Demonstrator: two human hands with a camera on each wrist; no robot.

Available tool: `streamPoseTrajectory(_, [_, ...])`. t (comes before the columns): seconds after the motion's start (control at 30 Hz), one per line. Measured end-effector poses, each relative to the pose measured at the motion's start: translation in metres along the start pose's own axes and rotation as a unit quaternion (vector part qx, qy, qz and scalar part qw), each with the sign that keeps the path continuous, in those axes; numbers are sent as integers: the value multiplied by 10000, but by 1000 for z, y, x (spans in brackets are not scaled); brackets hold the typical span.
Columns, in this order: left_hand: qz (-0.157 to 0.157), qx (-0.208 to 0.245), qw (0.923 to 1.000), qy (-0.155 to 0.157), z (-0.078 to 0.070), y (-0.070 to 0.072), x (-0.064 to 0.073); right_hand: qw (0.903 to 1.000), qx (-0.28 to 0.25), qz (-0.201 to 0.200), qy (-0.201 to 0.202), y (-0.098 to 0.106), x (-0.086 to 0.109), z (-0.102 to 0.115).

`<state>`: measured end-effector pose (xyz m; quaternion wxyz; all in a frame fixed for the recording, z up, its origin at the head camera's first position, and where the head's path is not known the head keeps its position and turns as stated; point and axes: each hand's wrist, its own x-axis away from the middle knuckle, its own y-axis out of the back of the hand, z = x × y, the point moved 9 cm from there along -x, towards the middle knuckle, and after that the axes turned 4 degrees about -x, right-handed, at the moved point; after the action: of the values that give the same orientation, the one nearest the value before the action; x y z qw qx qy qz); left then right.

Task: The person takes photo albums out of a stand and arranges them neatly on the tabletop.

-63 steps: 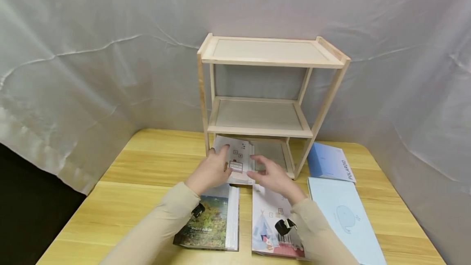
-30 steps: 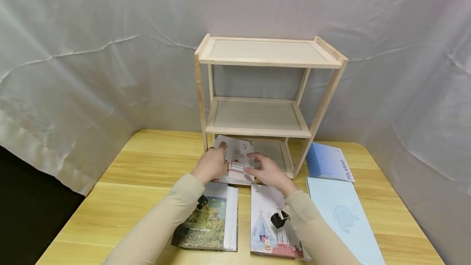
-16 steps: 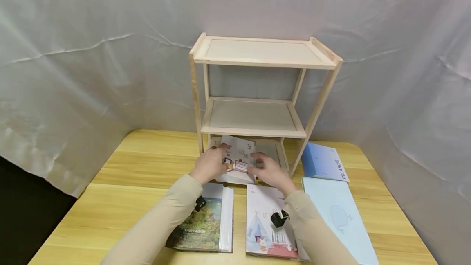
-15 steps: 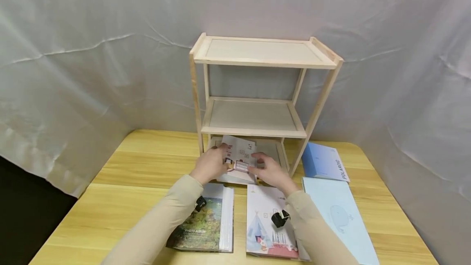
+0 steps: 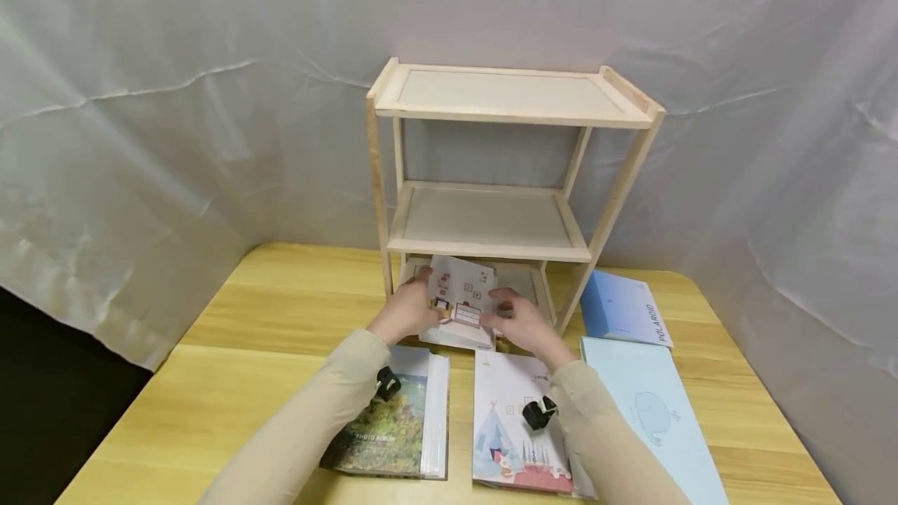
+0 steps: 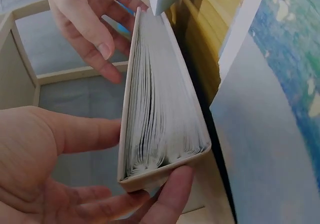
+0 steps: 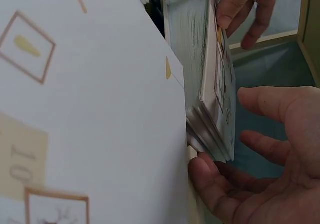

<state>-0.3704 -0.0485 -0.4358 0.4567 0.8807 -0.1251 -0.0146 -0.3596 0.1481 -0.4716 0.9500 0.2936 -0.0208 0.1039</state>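
Observation:
A pale photo album (image 5: 463, 298) with small furniture drawings on its cover stands tilted at the front of the lowest shelf of the wooden rack (image 5: 491, 250). My left hand (image 5: 404, 310) grips its left side; the left wrist view shows that thumb on the cover and the fingers round the spine (image 6: 165, 176). At the opposite side is my right hand (image 5: 522, 324). In the right wrist view its lower fingertips (image 7: 202, 169) touch the album's lower corner, while the upper digits hang loosely spread, apart from the cover. Thick page leaves (image 7: 187, 39) show between the covers.
In front lie a photo album with a landscape cover (image 5: 389, 431) and one with a tent drawing (image 5: 498, 450). To the right are a blue Polaroid album (image 5: 620, 306) and a light blue whale album (image 5: 652, 411). The rack's middle and top shelves stand overhead.
The album has shifted slightly right on the lowest shelf and turned, so drawings on its left side now show. Both hands have stayed at its two sides. The view has drifted a little.

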Motion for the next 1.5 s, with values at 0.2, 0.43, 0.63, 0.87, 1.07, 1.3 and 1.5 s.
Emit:
streamPoseTrajectory(0.2, [234,351,9983,394,6,-5,-1,9998,-195,-18,-48,2,-1,-1])
streamPoseTrajectory(0.43, [233,644,9961,551,9,-8,0,9909,-1252,-76,-480,-2,-9,-14])
streamPoseTrajectory(0.63, [258,773,9940,727,10,-9,-2,9841,-1655,-103,-638,-1,-12,-20])
streamPoseTrajectory(0.87, [368,1102,9898,825,10,-14,-3,9846,-1609,-18,-681,0,-10,-23])
streamPoseTrajectory(1.07, [451,1455,9840,923,12,-18,-3,9850,-1587,-41,-670,2,-10,-25])
streamPoseTrajectory(1.3, [575,1749,9797,788,9,-18,0,9861,-1510,-6,-700,4,-11,-26])
streamPoseTrajectory(1.5, [719,2066,9733,693,9,-19,0,9850,-1557,-22,-744,7,-9,-26])
